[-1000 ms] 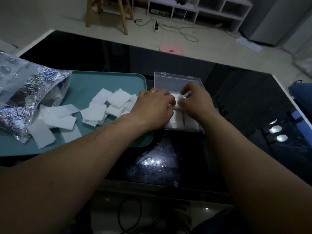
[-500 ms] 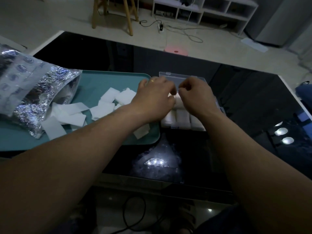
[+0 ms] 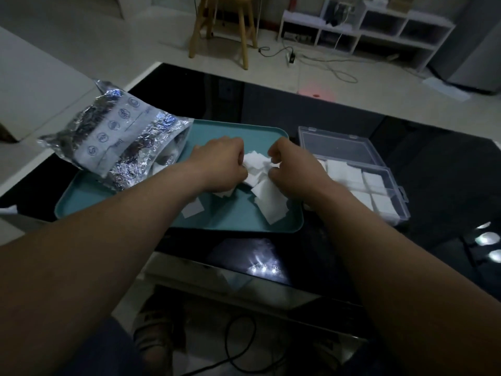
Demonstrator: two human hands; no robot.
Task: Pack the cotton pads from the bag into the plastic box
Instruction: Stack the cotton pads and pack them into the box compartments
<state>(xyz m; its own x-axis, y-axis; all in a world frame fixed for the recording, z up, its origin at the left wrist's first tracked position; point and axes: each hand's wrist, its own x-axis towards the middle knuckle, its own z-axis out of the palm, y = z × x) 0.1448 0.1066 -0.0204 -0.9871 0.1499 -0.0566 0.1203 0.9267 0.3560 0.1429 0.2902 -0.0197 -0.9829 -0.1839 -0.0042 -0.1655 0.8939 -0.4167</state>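
A teal tray [image 3: 238, 219] sits on a dark, glossy worktop [image 3: 433, 164]. Over its centre, the left grip [image 3: 219, 164] and right grip [image 3: 292, 169] each clench a heap of white square pads [image 3: 257, 166]; more lie loose toward 6 o'clock. A crinkled foil bag [image 3: 122, 147] lies at 9 o'clock, its pale band printed with round blue logos, wording too blurred to read. At 3 o'clock, an open clear box [image 3: 339, 145] holds pads in compartments.

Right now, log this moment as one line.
left hand: grips cotton pads | right hand: grips same pile | tray: loose pads | plastic box: partly filled, lid open
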